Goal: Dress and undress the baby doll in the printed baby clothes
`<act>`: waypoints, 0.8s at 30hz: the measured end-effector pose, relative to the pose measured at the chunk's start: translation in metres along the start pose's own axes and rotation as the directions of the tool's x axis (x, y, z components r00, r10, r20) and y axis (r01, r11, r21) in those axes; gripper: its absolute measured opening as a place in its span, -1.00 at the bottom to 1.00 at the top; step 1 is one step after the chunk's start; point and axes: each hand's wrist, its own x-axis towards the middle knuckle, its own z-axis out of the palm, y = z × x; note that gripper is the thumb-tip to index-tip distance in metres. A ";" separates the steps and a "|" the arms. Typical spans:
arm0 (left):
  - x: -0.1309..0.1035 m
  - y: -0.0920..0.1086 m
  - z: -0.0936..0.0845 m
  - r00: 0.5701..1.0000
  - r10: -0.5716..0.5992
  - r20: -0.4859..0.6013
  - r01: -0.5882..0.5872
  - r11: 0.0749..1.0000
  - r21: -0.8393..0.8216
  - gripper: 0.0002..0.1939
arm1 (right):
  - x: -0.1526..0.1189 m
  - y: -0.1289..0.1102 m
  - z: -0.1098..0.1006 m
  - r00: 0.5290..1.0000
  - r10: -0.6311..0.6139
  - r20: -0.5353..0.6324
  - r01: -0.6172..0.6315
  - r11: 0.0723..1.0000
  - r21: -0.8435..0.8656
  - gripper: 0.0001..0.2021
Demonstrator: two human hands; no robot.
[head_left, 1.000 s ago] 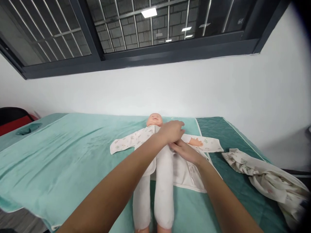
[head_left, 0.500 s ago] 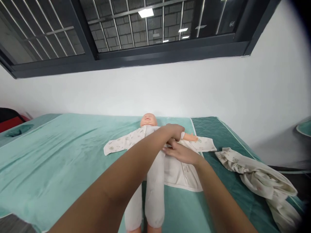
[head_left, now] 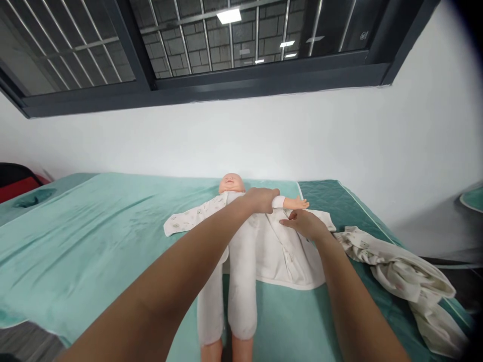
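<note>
A baby doll (head_left: 231, 183) lies on its back in white padded clothing, head toward the wall. Under and beside it spreads a white printed baby shirt (head_left: 290, 264), with one sleeve stretched out to the left and the other to the right. My left hand (head_left: 263, 200) is closed around the doll's arm (head_left: 296, 203), near the white cuff. The small plastic hand sticks out to the right of my grip. Just below that, my right hand (head_left: 306, 224) has its fingers curled on the shirt near the right sleeve; part of the cloth is hidden behind it.
Crumpled printed baby trousers (head_left: 407, 269) lie on the dark green quilted cover (head_left: 320, 193) at right. A light green sheet (head_left: 94, 241) covers the bed. Behind stand a white wall (head_left: 241, 136) and a barred window (head_left: 226, 45). A red and black object (head_left: 17, 183) sits far left.
My right hand has moved right and up, away from my left hand, and the shirt's right side has shifted right. My left hand has shifted slightly left, still around the doll's arm.
</note>
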 end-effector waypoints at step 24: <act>-0.003 0.010 0.019 0.999 0.001 -0.049 0.011 0.970 0.242 -0.68 | -0.016 -0.026 -0.027 0.973 0.038 -0.226 0.201 0.333 0.921 -0.59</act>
